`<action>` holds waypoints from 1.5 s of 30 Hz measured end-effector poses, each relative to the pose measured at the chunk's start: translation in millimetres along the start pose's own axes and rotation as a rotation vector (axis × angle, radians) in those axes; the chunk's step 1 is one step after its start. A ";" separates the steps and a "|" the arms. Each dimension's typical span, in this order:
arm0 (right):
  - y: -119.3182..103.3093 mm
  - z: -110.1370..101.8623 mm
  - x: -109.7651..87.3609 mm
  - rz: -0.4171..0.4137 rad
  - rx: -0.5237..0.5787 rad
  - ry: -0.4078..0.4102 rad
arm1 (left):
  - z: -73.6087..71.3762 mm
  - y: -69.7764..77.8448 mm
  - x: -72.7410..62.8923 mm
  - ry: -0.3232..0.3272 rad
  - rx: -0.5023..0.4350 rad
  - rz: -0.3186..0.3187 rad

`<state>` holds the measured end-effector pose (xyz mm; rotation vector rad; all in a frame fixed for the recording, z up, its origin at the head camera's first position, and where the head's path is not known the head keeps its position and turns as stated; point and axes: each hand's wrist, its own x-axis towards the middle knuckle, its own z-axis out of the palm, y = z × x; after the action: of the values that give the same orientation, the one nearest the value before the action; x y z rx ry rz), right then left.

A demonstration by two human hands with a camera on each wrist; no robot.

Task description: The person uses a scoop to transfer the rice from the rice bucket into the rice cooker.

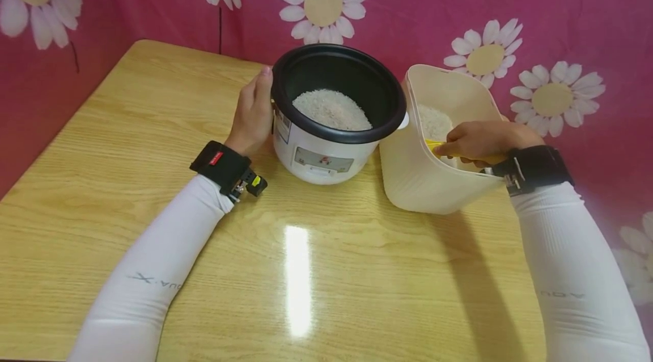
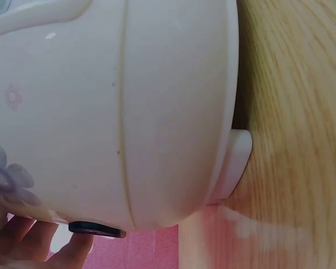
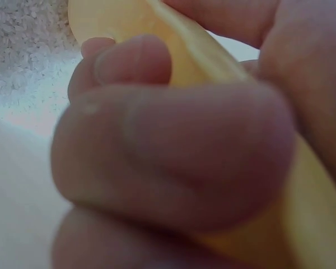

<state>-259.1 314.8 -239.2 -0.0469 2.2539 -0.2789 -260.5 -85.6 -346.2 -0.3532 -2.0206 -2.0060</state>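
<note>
A white rice cooker (image 1: pixel 285 149) with a black rim stands at the middle back of the table, white rice (image 1: pixel 334 110) lying in its dark inside. My left hand (image 1: pixel 252 115) holds the cooker's left side, its fingers (image 2: pixel 75 249) by a dark side piece low in the left wrist view. To the right, a cream bin (image 1: pixel 423 183) contains more rice (image 1: pixel 433 123). My right hand (image 1: pixel 490 140) reaches over the bin's near rim and grips a yellow scoop (image 1: pixel 433 145). Curled fingers hide much of the scoop (image 3: pixel 117 19) in the right wrist view.
The wooden table (image 1: pixel 224 282) has a bright light reflection near its middle. Behind it hangs a pink cloth (image 1: pixel 408 5) with large daisies, close to the cooker and bin. A cream tab of the cooker nearly meets the bin's left wall.
</note>
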 end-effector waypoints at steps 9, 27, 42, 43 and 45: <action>1.7 2.0 1.7 0.013 0.022 0.011 | -0.5 -0.8 -1.1 -0.001 0.014 -0.013; 0.8 3.3 -0.4 0.022 0.011 0.034 | -1.0 0.5 -0.3 -0.012 0.018 0.010; 1.0 2.7 0.7 0.014 0.017 0.026 | -1.5 0.3 -0.9 -0.015 0.019 0.008; 1.1 2.7 0.8 0.017 0.024 0.024 | -1.6 0.2 -0.9 -0.014 0.018 0.008; 1.3 2.8 1.0 0.015 0.020 0.024 | -1.7 0.0 -1.0 -0.012 0.020 0.007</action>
<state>-257.5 315.4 -242.0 -0.0161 2.2742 -0.2951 -259.5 -87.3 -346.5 -0.3689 -2.0425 -1.9820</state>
